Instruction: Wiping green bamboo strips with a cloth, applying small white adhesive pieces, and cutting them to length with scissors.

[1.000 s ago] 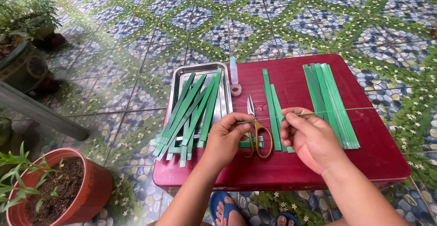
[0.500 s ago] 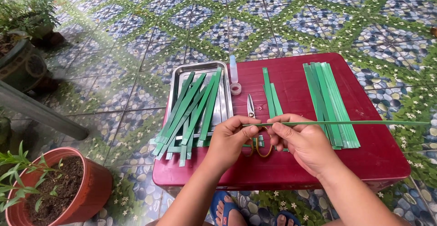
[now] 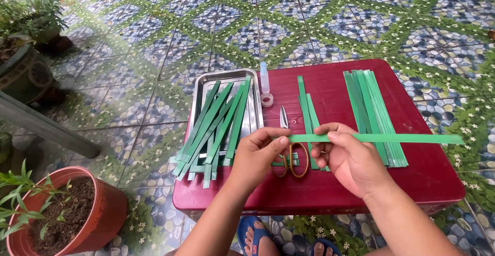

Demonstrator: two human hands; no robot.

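From the head view, the left hand (image 3: 258, 153) and right hand (image 3: 350, 158) both pinch one long green leaf strip (image 3: 381, 138), held level over the red table (image 3: 361, 184). Just beneath the grip lies one pair of scissors (image 3: 289, 153); left of it, one metal tray (image 3: 252, 106) heaped with strips.

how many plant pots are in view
2: a terracotta pot with soil and a green plant at bottom left, and a dark pot at the left edge, partly cut off. More may lie outside the frame.
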